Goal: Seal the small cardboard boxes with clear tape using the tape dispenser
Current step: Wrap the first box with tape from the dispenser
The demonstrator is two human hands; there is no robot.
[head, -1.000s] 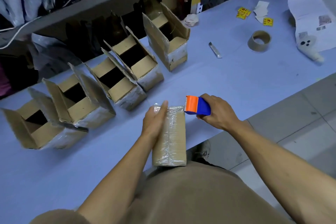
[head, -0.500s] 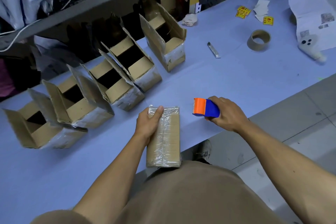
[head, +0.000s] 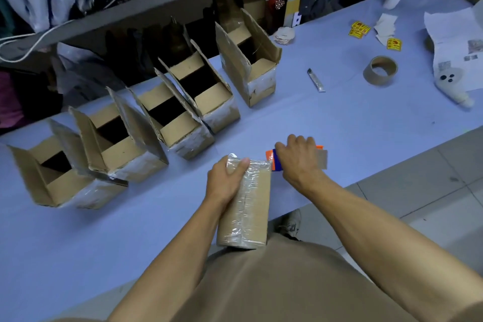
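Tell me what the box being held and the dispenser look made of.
Held box: brown corrugated cardboard, matte, partly wrapped in glossy, wrinkled clear tape that catches light. Tape dispenser: smooth orange and blue body, probably plastic; the right hand covers most of it.

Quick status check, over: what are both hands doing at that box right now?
Left hand holds the closed, tape-wrapped cardboard box. Right hand grips the orange-and-blue tape dispenser at the box's far right corner. Five open cardboard boxes wait behind; nothing in the way.

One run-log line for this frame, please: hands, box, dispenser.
left hand: grips closed box | right hand: grips tape dispenser at box's far right corner | open boxes: five, unsealed
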